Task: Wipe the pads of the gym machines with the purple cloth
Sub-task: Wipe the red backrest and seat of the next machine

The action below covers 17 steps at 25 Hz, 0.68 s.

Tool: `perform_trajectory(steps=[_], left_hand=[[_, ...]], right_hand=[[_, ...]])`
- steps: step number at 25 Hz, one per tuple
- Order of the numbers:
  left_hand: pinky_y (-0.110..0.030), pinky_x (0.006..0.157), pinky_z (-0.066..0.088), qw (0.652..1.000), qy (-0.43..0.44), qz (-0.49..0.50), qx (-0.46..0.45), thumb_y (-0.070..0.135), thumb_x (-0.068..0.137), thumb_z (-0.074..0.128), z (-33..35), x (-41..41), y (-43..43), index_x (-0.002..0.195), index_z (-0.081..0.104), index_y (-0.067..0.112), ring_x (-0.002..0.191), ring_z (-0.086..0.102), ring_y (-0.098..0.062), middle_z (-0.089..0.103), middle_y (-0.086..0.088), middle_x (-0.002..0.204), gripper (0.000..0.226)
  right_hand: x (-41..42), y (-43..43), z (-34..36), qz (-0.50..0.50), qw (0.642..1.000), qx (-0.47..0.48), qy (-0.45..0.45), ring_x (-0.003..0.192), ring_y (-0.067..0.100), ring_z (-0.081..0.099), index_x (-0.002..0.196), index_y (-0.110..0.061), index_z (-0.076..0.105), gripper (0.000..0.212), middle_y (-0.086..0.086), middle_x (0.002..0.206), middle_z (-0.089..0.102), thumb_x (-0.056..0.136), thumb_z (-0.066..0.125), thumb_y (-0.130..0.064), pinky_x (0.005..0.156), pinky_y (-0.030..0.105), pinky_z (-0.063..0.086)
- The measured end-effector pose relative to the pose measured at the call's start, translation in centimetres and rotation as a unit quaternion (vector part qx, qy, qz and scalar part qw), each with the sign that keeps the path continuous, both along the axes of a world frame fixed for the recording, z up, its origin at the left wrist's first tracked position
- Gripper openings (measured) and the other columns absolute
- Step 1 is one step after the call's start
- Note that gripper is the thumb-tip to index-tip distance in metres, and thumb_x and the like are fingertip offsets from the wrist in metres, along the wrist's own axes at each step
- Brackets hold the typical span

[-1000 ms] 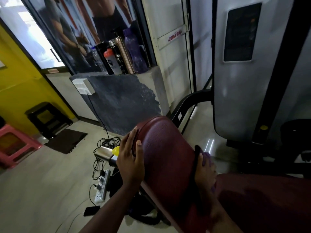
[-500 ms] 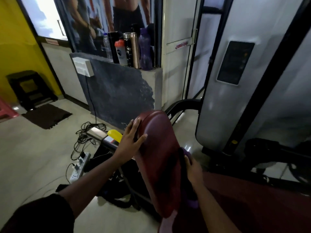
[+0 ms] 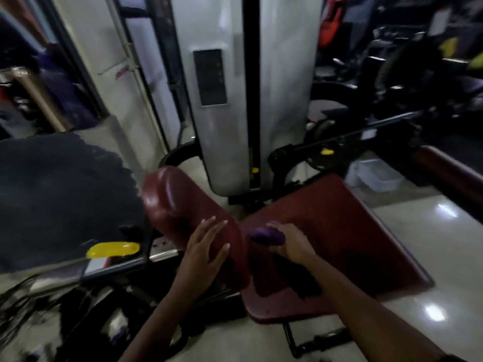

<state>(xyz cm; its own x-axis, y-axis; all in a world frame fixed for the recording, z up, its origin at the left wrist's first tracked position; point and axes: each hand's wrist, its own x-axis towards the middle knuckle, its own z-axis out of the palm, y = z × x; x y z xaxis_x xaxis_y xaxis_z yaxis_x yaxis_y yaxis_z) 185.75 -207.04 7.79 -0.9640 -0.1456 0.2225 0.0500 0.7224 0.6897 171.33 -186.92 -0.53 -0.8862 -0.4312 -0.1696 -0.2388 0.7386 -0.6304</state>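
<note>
We log two glossy maroon pads at frame centre. The back pad is tilted and rises toward the upper left. The seat pad lies flat to its right. The purple cloth is bunched where they meet, gripped by the right hand.

L hand on pad; R hand grips cloth

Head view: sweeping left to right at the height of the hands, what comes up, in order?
In order: yellow grip → left hand, flat on the backrest pad → purple cloth → right hand holding it → bare stretch of seat pad.
</note>
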Motion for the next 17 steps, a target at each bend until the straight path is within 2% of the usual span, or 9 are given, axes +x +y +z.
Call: perform_trajectory(steps=[2, 4, 7, 9, 13, 17], left_hand=[[-0.025, 0.112, 0.024, 0.998, -0.032, -0.061, 0.011, 0.051, 0.076, 0.045, -1.3, -1.3, 1.9, 0.132, 0.045, 0.026, 0.137, 0.031, -0.013, 0.035, 0.002, 0.145, 0.061], [-0.018, 0.108, 0.021, 0.989, -0.079, -0.126, 0.015, 0.042, 0.079, 0.047, -3.2, -3.3, 4.5, 0.134, 0.044, 0.020, 0.136, 0.033, -0.015, 0.035, -0.004, 0.145, 0.059], [-0.017, 0.107, 0.019, 0.970, -0.138, -0.199, 0.010, 0.032, 0.088, 0.052, -6.1, -6.4, 8.5, 0.136, 0.041, 0.016, 0.135, 0.033, -0.020, 0.036, -0.010, 0.144, 0.052], [-0.020, 0.108, 0.021, 0.962, -0.160, -0.223, -0.001, 0.025, 0.091, 0.054, -7.4, -8.2, 11.2, 0.136, 0.042, 0.014, 0.135, 0.034, -0.021, 0.038, -0.012, 0.143, 0.047], [-0.024, 0.109, 0.025, 0.943, -0.184, -0.275, -0.021, 0.022, 0.092, 0.053, -8.6, -11.1, 17.4, 0.135, 0.045, 0.014, 0.133, 0.037, -0.022, 0.039, -0.012, 0.143, 0.045], [-0.026, 0.108, 0.027, 0.946, -0.208, -0.249, 0.003, 0.019, 0.092, 0.053, -9.9, -12.4, 21.1, 0.134, 0.046, 0.011, 0.131, 0.041, -0.022, 0.044, -0.012, 0.139, 0.044]], right_hand=[[1.5, 3.4, 0.7, -0.036, 0.999, 0.023, 0.005, 0.121, 0.028, 0.047, 0.137, -0.037, 0.039, 0.064, 0.006, 0.136, 0.041, 0.081, 0.068, -0.032, 0.097, 0.034, 0.038], [3.2, 7.2, 1.2, -0.094, 0.995, 0.010, 0.011, 0.118, 0.027, 0.049, 0.136, -0.039, 0.040, 0.061, 0.008, 0.130, 0.043, 0.081, 0.067, -0.032, 0.095, 0.031, 0.038], [5.4, 12.7, 1.3, -0.179, 0.984, 0.017, 0.019, 0.116, 0.024, 0.050, 0.135, -0.040, 0.042, 0.061, 0.007, 0.128, 0.043, 0.080, 0.069, -0.034, 0.090, 0.022, 0.034], [6.5, 15.9, 1.2, -0.216, 0.976, 0.032, 0.027, 0.117, 0.024, 0.049, 0.135, -0.040, 0.042, 0.062, 0.008, 0.129, 0.043, 0.079, 0.070, -0.035, 0.088, 0.020, 0.033], [7.7, 21.5, 0.3, -0.281, 0.959, 0.036, 0.028, 0.122, 0.027, 0.045, 0.136, -0.037, 0.042, 0.062, 0.012, 0.133, 0.040, 0.080, 0.069, -0.034, 0.099, 0.027, 0.036], [6.8, 24.3, -1.0, -0.252, 0.966, 0.032, 0.039, 0.119, 0.025, 0.046, 0.135, -0.034, 0.044, 0.060, 0.013, 0.129, 0.042, 0.081, 0.069, -0.032, 0.102, 0.027, 0.036]])
